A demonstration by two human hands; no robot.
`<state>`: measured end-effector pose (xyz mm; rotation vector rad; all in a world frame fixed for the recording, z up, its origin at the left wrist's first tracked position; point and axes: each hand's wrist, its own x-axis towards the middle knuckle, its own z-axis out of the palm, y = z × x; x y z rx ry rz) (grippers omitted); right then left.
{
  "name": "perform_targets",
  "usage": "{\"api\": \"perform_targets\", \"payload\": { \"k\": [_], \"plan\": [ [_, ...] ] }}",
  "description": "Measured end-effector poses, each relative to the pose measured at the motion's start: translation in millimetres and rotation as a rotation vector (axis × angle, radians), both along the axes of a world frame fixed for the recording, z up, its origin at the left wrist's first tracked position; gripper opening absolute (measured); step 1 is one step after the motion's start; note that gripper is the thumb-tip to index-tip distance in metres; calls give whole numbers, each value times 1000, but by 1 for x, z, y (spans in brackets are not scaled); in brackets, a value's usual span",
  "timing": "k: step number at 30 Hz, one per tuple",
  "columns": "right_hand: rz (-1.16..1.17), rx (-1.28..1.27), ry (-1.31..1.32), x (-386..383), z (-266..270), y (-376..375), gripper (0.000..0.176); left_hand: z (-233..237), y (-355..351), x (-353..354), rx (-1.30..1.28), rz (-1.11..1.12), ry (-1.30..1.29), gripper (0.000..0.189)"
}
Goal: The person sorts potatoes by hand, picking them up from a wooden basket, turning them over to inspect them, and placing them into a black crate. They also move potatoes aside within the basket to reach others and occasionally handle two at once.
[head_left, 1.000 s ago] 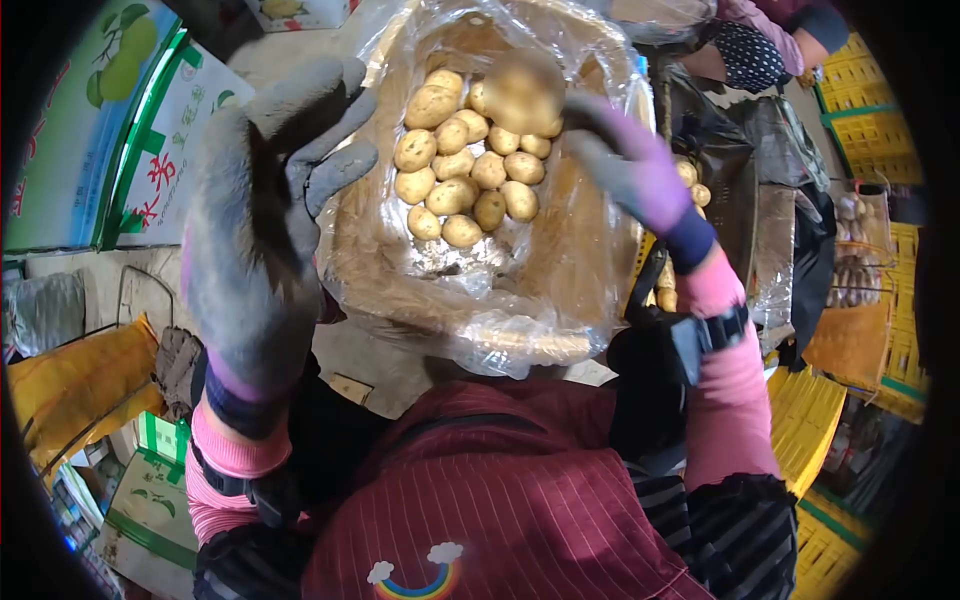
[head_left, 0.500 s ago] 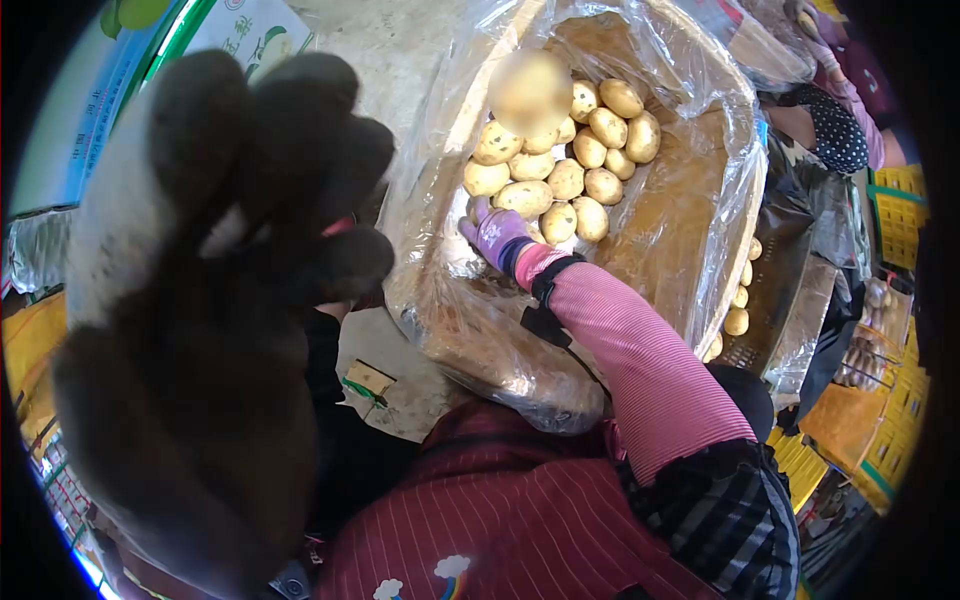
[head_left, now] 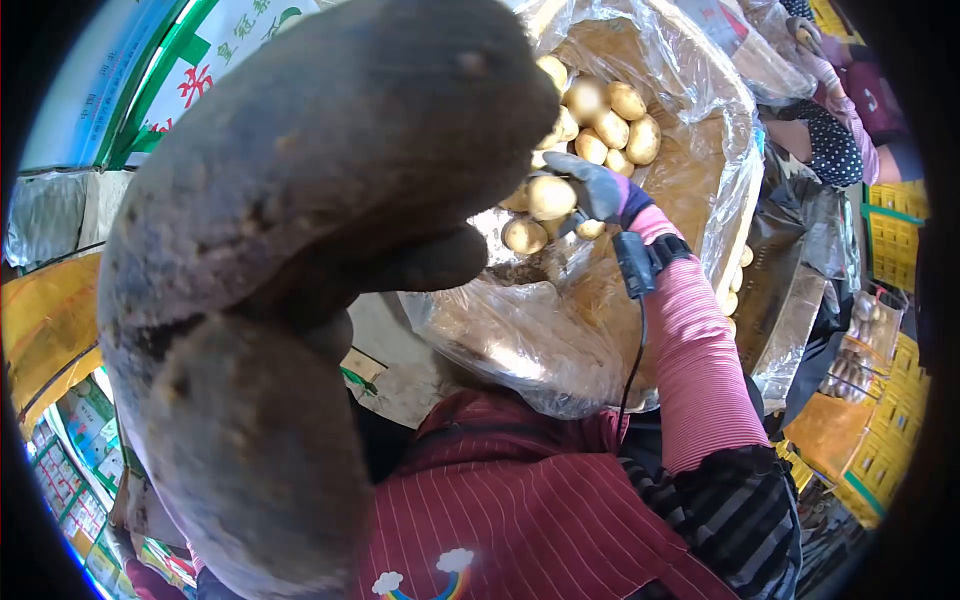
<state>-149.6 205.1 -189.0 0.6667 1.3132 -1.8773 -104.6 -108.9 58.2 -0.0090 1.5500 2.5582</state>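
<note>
My left hand (head_left: pixel 290 250), in a dirty, dark glove, looms very close to the camera and covers much of the left side. Its fingers are bent, with a gap between them and the thumb, and nothing shows in it; the palm is in shadow. Over a box (head_left: pixel 590 365) lined with clear plastic, my right hand (head_left: pixel 600 190) wears a purple and grey glove. Its fingers close around a pale yellow potato (head_left: pixel 552 197). Other potatoes (head_left: pixel 626 101) lie beyond it in the box, partly hidden by my left hand. One potato (head_left: pixel 525 236) sits just below the held one.
A small black device (head_left: pixel 633 265) with a cable is strapped at my right wrist. Right of the box stands a crate (head_left: pixel 765 300) with more potatoes along its side. Yellow crates (head_left: pixel 895 235) stand farther right. Another person's sleeved arm (head_left: pixel 848 125) appears at upper right.
My left hand has turned and moved up and right, its fingers now bent. My right hand has shifted up and right and closed on a potato.
</note>
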Motion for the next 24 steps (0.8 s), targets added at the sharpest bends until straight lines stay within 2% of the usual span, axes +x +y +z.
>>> {"api": "perform_targets", "payload": {
  "k": [2,4,7,8,9,10,12,16,18,22,24],
  "plan": [
    [543,336,538,8,-50,40,49,-3,9,0,29,-28,33,43],
    [806,622,566,24,-58,49,49,-27,33,-5,84,57,391,40],
    [1033,803,578,42,-105,27,50,-55,27,-20,-80,185,992,38],
    [1079,848,585,46,-118,16,50,-44,24,-11,-44,145,850,37],
    [1115,889,588,52,-130,12,50,-31,17,-8,-143,19,783,35],
    [1136,926,584,55,-139,8,51,-24,12,-6,-223,-103,699,33],
    [1147,968,563,60,-148,4,51,-27,15,-2,-285,-59,698,32],
    [1049,918,520,59,-133,0,52,-29,21,-3,-209,31,695,31],
    [951,844,497,56,-116,-2,53,-25,20,-4,-100,-15,585,28],
    [689,618,479,48,-54,-12,54,-27,21,-4,-205,-8,656,31],
    [556,487,489,46,-16,-19,55,-30,25,-1,-396,-6,572,34]
  ]
}}
